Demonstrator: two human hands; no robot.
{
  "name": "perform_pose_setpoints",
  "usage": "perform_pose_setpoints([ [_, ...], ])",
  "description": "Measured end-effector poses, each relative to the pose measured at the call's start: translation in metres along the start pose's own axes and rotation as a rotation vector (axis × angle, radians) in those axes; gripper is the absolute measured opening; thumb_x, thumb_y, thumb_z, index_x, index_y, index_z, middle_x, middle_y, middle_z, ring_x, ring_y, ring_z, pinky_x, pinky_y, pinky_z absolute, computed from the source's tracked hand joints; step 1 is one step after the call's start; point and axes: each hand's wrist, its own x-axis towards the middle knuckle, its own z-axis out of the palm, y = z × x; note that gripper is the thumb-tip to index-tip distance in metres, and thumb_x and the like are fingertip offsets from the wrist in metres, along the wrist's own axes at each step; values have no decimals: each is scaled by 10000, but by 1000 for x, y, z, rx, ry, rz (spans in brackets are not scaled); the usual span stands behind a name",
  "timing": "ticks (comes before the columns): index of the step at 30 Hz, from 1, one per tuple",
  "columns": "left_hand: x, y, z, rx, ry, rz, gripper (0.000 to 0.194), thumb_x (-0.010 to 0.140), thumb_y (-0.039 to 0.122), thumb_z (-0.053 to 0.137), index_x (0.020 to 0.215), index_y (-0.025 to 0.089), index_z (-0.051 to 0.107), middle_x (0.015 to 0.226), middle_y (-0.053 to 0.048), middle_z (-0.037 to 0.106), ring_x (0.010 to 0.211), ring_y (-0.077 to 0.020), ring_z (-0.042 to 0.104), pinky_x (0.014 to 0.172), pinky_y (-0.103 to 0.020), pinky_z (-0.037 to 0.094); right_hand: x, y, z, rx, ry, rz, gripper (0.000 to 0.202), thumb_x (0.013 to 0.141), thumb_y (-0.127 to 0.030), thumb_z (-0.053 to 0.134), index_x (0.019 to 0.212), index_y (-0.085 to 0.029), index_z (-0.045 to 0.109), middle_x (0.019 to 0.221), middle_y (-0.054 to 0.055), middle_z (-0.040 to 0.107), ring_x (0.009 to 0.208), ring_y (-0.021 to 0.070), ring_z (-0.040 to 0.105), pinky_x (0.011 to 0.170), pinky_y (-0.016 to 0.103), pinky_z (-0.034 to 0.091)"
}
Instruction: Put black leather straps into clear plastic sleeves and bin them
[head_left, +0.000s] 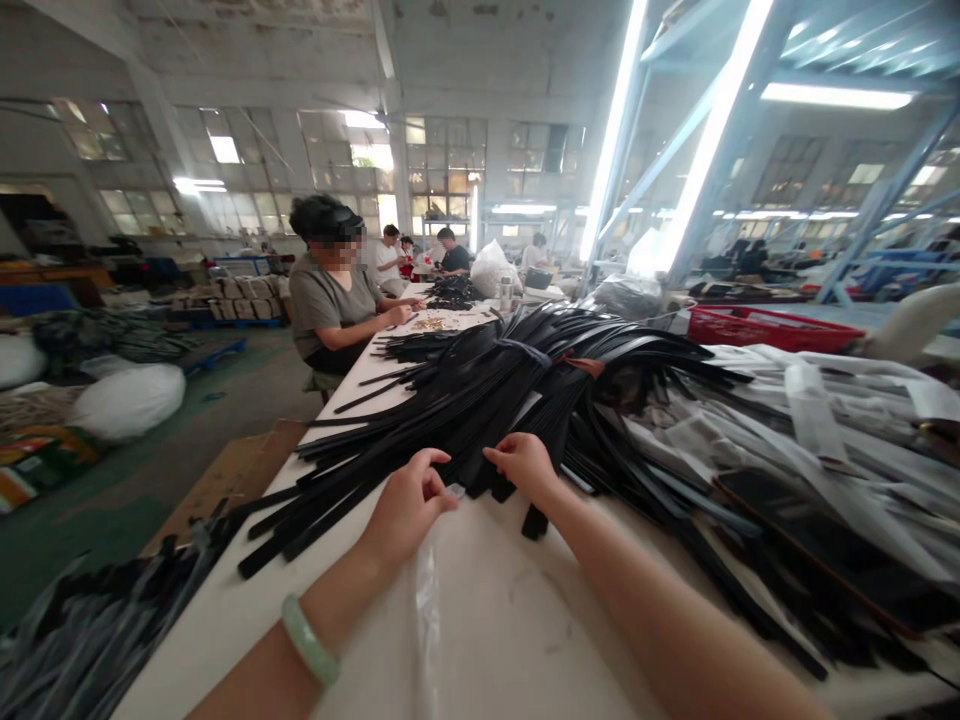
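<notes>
A large heap of black strips [480, 400] lies across the white table [510, 620], tied with a greyish band and a brown band. My left hand [409, 500], with a green bangle at its wrist, has its fingers curled round the end of a clear plastic sleeve [427, 600] that hangs down toward me. To its right, my right hand [525, 465] is over the near ends of the strips, thumb and forefinger pressed together. Whatever may be between those fingertips is too small to make out. The two hands are a little apart.
A seated person [330, 290] works at the table's left edge near small brassy parts [431, 323]. White wrapped bundles [825, 400] and a dark phone-like slab [832, 540] lie right. Behind is a red crate [772, 328]. Plastic-covered strips [112, 620] are at lower left.
</notes>
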Motion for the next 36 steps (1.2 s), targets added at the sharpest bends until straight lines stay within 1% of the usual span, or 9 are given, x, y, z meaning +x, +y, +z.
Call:
perform_pose_setpoints([
  [4, 4, -6, -2, 60, 29, -11, 433, 653, 186, 653, 1068, 190, 531, 638, 47, 613, 628, -157, 583, 663, -263, 421, 0, 0, -1, 57, -4, 36, 358, 754, -500, 594, 584, -186, 566, 466, 5, 588, 353, 114, 507, 348, 201, 321],
  [6, 5, -8, -2, 80, 43, -23, 431, 649, 188, 657, 1063, 192, 537, 644, 42, 618, 636, -163, 589, 671, -269, 423, -2, -3, 2, 46, 50, 36, 412, 714, -555, 617, 534, -196, 524, 446, 10, 563, 372, 117, 511, 348, 201, 299],
  [10, 5, -7, 0, 88, 22, -23, 435, 645, 199, 662, 1063, 192, 545, 654, 38, 626, 642, -166, 593, 674, -269, 423, -1, -8, 6, 80, 115, 59, 393, 636, -445, 714, 477, -206, 444, 438, 4, 536, 418, 113, 521, 347, 193, 254],
  [13, 5, -6, 0, 90, 10, -26, 440, 644, 203, 662, 1068, 184, 544, 650, 38, 626, 634, -164, 587, 663, -266, 420, 1, -6, -1, 176, -16, 104, 355, 634, -337, 718, 475, -204, 430, 388, -13, 516, 345, 99, 485, 321, 185, 270],
  [15, 5, -6, -2, 93, 4, -28, 445, 642, 209, 666, 1070, 181, 544, 641, 42, 617, 619, -160, 575, 648, -264, 414, 1, -6, -10, 245, -109, 113, 353, 644, -345, 715, 488, -200, 434, 383, -6, 527, 315, 101, 475, 303, 188, 295],
  [20, 5, -7, -5, 69, -33, -54, 453, 629, 196, 677, 1062, 176, 546, 627, 53, 597, 598, -148, 559, 626, -258, 406, -15, -22, -27, 490, -183, -39, 382, 765, -529, 591, 637, -193, 465, 538, -2, 610, 394, 83, 524, 370, 181, 403],
  [24, 4, -6, -3, -26, -96, -86, 477, 613, 191, 694, 1064, 171, 541, 615, 58, 591, 589, -141, 556, 593, -245, 400, -30, -40, -21, 611, -182, -252, 395, 731, -532, 651, 642, -189, 478, 509, -21, 573, 384, 86, 513, 358, 184, 401],
  [28, 2, -3, -3, -112, -141, -115, 500, 594, 185, 714, 1064, 161, 545, 602, 59, 591, 570, -128, 548, 566, -230, 389, -35, -43, -14, 574, -131, -260, 384, 737, -528, 646, 655, -185, 492, 522, -25, 563, 390, 87, 516, 355, 186, 402],
  [36, 1, -4, -2, -231, -163, -178, 537, 592, 198, 728, 1088, 144, 530, 641, 9, 669, 611, -164, 622, 619, -263, 449, -34, -37, -11, 558, -195, -237, 374, 747, -509, 643, 664, -178, 492, 537, -24, 555, 393, 87, 513, 349, 184, 372],
])
